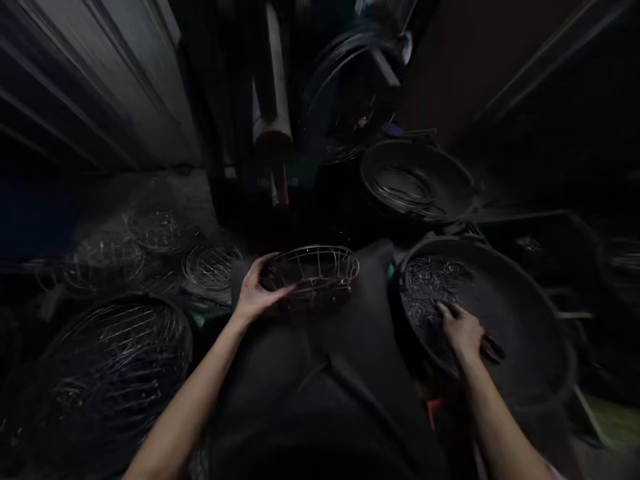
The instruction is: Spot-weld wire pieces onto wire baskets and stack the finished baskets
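My left hand grips the left rim of a round wire basket, thumb inside and fingers around the outside. The basket rests over my lap, on dark cloth. My right hand reaches into a wide, shallow dark pan, its fingertips at a heap of small metal pieces. Out of the heel of that hand sticks a dark tool with what look like two handle ends; the dim light hides its working end. Its fingers are curled around it.
Left of me stands a large round container of wire grids. Several wire baskets lie behind it, with a round wire grid nearer. Ahead is a dark machine with a pale cylinder. Another pan holds wire rings.
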A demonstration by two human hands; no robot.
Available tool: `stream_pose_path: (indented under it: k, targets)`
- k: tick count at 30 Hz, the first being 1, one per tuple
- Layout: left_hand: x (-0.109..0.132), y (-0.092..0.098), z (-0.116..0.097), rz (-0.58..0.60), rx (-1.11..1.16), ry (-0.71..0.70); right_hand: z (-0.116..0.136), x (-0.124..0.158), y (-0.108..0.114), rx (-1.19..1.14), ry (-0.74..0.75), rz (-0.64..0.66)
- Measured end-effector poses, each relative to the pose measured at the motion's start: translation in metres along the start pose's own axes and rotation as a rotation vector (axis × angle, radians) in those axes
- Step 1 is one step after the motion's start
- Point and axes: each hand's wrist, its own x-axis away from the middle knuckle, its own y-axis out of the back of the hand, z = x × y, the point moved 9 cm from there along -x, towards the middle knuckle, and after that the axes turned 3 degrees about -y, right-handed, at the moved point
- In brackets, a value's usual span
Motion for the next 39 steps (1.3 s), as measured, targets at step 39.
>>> stream_pose_path:
  k: [39]
  targets:
    - [-0.035,0.013,-0.047,0.104,-0.311,-0.311,0.319,0.180,0.002,-0.826,0.724,0.567]
